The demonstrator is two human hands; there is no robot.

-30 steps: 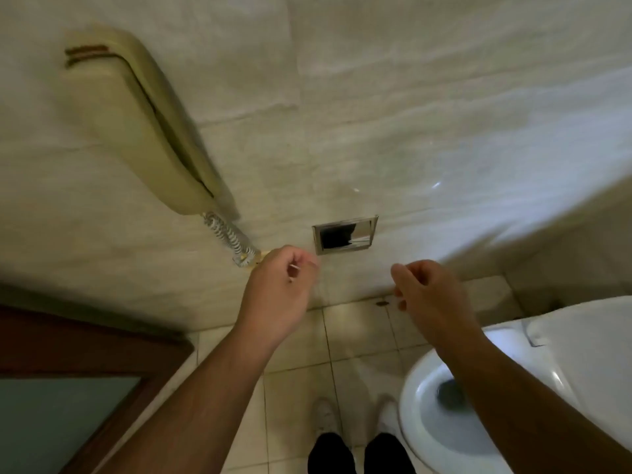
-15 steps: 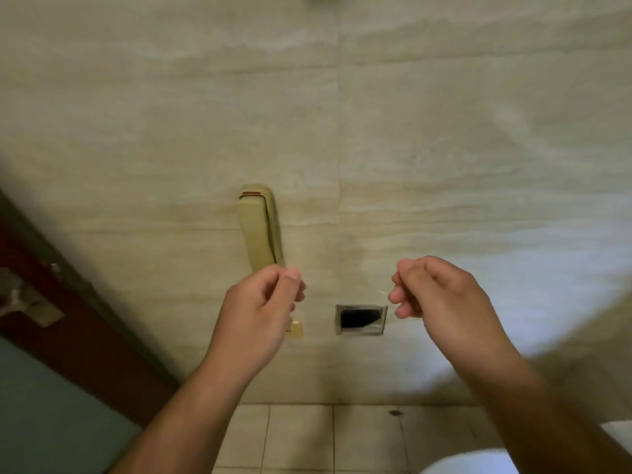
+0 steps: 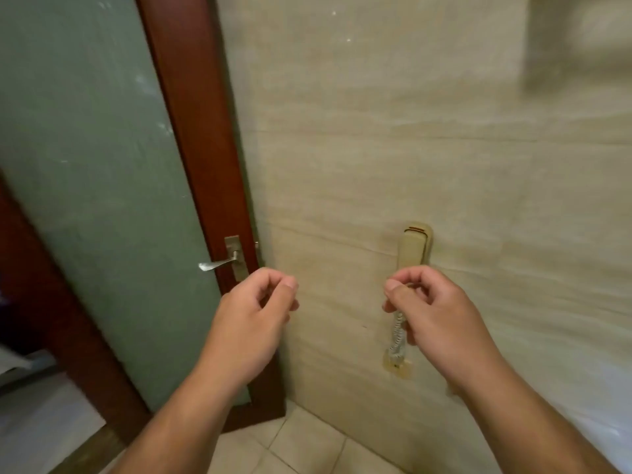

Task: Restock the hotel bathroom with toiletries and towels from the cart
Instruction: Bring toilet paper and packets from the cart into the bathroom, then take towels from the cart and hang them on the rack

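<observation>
1. head view: the left hand (image 3: 249, 323) is raised at about 7 o'clock of the picture, fingers curled in, thumb tip against the forefinger. nothing shows in the pinch.
2. the right hand (image 3: 437, 323) is level with it at about 5 o'clock, well apart from it. it is curled the same way, thumb laid on the forefinger, with no item showing in it.
3. behind the right hand a cream wall phone (image 3: 413, 246) hangs upright on the tiled wall (image 3: 410, 131). its coiled cord (image 3: 396, 333) drops towards 6 o'clock to a small wall socket (image 3: 396, 366).
4. at 9 o'clock of the left hand a metal door handle (image 3: 219, 263) sits on a wood-framed door (image 3: 195, 131) with frosted glass (image 3: 102, 200).
5. floor tiles (image 3: 307, 446) show at 6 o'clock.
6. beyond the doorway at 8 o'clock lies a pale shape (image 3: 17, 366), too blurred to name. i cannot tell where the toiletries, towels or cart are.
</observation>
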